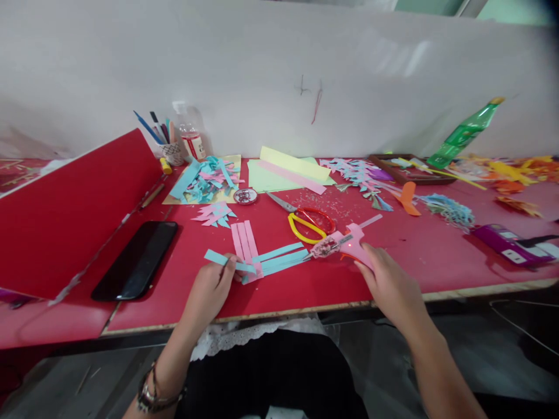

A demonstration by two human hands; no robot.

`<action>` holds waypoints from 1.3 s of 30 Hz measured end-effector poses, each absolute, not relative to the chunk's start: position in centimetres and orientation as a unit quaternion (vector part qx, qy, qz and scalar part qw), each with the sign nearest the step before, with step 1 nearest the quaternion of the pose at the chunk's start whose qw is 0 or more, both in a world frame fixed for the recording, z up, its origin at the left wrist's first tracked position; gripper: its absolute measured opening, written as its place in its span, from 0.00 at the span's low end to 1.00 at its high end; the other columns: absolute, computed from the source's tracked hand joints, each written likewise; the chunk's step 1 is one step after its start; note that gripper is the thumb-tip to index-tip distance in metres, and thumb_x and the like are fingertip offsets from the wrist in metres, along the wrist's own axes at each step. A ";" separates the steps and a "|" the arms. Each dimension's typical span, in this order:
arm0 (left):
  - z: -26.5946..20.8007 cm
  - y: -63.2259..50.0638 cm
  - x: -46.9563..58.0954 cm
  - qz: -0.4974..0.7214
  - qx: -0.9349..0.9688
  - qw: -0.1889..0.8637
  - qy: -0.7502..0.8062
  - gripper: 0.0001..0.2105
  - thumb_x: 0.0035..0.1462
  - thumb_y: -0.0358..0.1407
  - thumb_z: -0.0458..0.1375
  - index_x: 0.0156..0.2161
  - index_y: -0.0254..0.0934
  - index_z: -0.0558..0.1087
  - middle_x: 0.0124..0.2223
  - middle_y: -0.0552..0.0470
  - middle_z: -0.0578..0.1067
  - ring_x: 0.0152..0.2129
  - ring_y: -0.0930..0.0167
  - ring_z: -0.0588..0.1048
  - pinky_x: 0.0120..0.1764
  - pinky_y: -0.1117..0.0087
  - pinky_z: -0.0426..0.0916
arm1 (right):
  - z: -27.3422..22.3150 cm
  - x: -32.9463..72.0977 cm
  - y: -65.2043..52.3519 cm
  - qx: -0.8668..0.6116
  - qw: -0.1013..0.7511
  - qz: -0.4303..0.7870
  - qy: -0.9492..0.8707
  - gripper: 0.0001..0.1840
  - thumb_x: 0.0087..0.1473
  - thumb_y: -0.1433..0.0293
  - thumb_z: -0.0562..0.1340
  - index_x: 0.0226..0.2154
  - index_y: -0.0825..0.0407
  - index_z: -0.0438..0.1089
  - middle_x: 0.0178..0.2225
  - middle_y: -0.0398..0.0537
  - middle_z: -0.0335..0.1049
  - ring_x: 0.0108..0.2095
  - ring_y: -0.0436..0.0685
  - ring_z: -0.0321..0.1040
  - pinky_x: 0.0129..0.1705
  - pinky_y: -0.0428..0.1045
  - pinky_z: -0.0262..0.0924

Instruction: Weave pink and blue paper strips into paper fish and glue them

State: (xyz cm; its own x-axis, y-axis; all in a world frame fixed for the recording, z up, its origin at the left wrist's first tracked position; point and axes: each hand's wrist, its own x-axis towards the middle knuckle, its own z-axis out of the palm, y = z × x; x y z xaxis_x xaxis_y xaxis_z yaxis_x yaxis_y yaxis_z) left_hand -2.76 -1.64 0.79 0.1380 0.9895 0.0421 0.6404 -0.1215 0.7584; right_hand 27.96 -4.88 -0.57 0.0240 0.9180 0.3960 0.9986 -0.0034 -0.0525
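Observation:
Pinched in my left hand (pixel 221 279) is a light blue paper strip (pixel 217 258), lying slantwise over a small weave of pink and blue paper. Pink strips (pixel 245 240) run up from that weave, and blue strips (pixel 283 259) stretch from it to the right. My right hand (pixel 390 283) is closed round the handle of a pink hot glue gun (pixel 353 243). The gun's nozzle points left, at the right ends of the blue strips; whether it touches them I cannot tell. Scissors (pixel 308 222) with red and yellow handles lie just behind the gun.
A black phone (pixel 136 260) lies at the left beside a red board (pixel 87 215). Behind are cut paper scraps (pixel 209 183), a round tin (pixel 245 196), coloured sheets (pixel 283 174), a pen cup (pixel 172 153) and a clear bottle (pixel 192 137). A green bottle (pixel 465 137) leans at the right, near a purple device (pixel 509 244).

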 end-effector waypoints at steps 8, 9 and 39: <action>0.9 -1.7 -2.7 0.293 0.692 0.302 0.587 0.21 0.58 0.45 0.40 0.35 0.34 0.72 0.30 0.46 0.77 0.28 0.66 0.74 0.32 0.71 0.65 | -0.5 28.7 -5.1 -0.712 0.151 -0.126 -0.674 0.19 0.56 0.65 0.46 0.50 0.53 0.56 0.41 0.55 0.66 0.39 0.61 0.67 0.29 0.51 0.63; 0.9 -1.7 -2.6 0.292 0.690 0.302 0.589 0.21 0.58 0.45 0.40 0.35 0.34 0.72 0.29 0.46 0.77 0.28 0.66 0.74 0.32 0.71 0.65 | -0.6 28.7 -5.1 -0.711 0.153 -0.125 -0.675 0.19 0.56 0.65 0.46 0.50 0.53 0.56 0.41 0.55 0.66 0.39 0.61 0.66 0.29 0.51 0.63; 0.4 -2.2 -2.6 0.272 0.755 0.234 0.549 0.13 0.56 0.43 0.46 0.33 0.36 0.67 0.30 0.52 0.71 0.26 0.72 0.69 0.30 0.73 0.62 | 4.2 22.4 1.0 -0.464 0.234 0.135 -0.843 0.15 0.55 0.73 0.49 0.41 0.49 0.67 0.41 0.49 0.67 0.45 0.54 0.62 0.46 0.49 0.56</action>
State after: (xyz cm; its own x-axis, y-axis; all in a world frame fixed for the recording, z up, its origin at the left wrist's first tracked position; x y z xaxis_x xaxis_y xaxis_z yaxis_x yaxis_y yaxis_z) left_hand -2.60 -2.18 0.43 0.2489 0.9562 0.1542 0.7021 -0.2878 0.6513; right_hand 22.39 1.00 4.18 -0.4593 0.8462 0.2701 0.7196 0.5328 -0.4453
